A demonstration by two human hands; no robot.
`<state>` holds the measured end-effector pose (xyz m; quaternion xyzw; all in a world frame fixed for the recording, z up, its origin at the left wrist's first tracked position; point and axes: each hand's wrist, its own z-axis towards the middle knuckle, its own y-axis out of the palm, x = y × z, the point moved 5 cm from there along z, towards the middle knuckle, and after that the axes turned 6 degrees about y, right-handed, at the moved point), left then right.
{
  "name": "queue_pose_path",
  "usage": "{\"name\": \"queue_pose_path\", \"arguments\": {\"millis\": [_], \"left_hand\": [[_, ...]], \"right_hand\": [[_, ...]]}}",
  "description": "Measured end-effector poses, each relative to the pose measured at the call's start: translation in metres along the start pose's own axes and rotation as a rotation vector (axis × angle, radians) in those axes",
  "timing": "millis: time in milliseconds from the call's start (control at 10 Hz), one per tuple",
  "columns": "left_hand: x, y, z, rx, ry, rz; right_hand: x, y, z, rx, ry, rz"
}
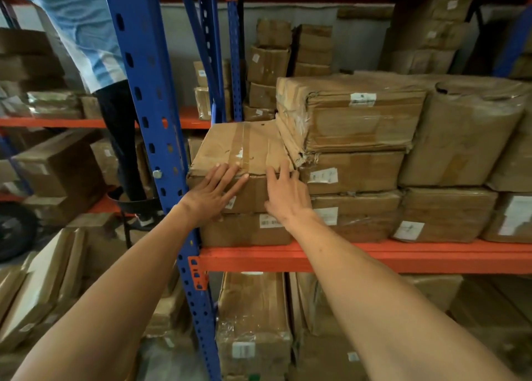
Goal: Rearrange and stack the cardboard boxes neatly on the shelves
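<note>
The creased brown cardboard box (241, 161) is being pressed by flat, spread fingers (227, 176) of both hands, nothing gripped; it should be pushed squarely over the lower brown box (244, 231) beneath them.

Open room lies above the taped box (244, 147), back to the small boxes (266, 64) at the rear. The blue upright (149, 115) closes its left side; the torn-cornered stack (345, 121) touches its right. The orange beam (316, 255) bounds the bay below.
</note>
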<state>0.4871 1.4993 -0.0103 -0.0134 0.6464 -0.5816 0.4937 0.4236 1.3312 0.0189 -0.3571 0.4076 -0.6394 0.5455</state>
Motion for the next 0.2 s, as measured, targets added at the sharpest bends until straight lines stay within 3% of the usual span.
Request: {"name": "queue_pose_path", "arguments": {"millis": [100,200], "left_hand": [[0.008,-0.011,0.001,0.031,-0.061,0.012],[0.035,-0.023,-0.02,0.302,-0.103,-0.056]], "right_hand": [[0.005,-0.02,-0.015,-0.067,0.001,0.231],[0.013,-0.012,-0.099,-0.245,-0.003,0.617]]}}
